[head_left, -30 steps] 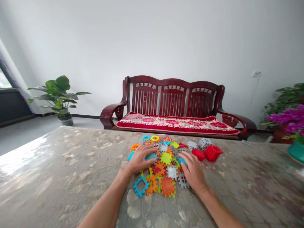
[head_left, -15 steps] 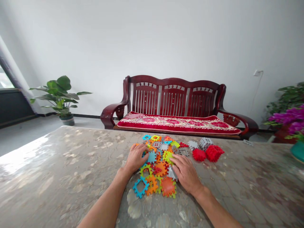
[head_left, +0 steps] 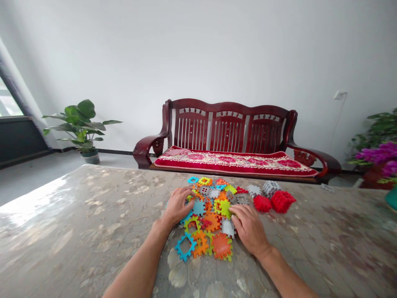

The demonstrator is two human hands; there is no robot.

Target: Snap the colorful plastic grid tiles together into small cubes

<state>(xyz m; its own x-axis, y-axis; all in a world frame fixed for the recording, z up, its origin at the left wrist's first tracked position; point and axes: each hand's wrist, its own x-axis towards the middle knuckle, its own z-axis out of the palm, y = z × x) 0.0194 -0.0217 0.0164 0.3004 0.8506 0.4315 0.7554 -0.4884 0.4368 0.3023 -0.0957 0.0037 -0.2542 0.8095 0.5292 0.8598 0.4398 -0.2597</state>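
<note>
A loose pile of interlocking plastic tiles with toothed edges, in blue, orange, yellow-green, grey and red, lies on the table in front of me. My left hand (head_left: 178, 204) rests at the pile's left side, fingers stretched over its edge beside a flat blue tile (head_left: 199, 208); it holds nothing I can see. On the right, the fingertips of my right hand (head_left: 250, 227) grip the edge of a yellow-green tile (head_left: 225, 208). Under that hand's thumb side lies a grey tile (head_left: 228, 227). Nearest me are a blue frame tile (head_left: 194, 245) and an orange tile (head_left: 221, 245).
Right of the pile sit a red cube (head_left: 282, 201), a red piece (head_left: 262, 203) and a grey cube (head_left: 271, 188). A grey piece (head_left: 327, 188) lies farther right. Behind the patterned table (head_left: 108, 231) stands a wooden bench (head_left: 228, 132). Potted plants flank it.
My right hand has shifted slightly right with the yellow-green tile, showing more of a frame tile beside it. The left hand stays nearly in place. The view has turned slightly.
</note>
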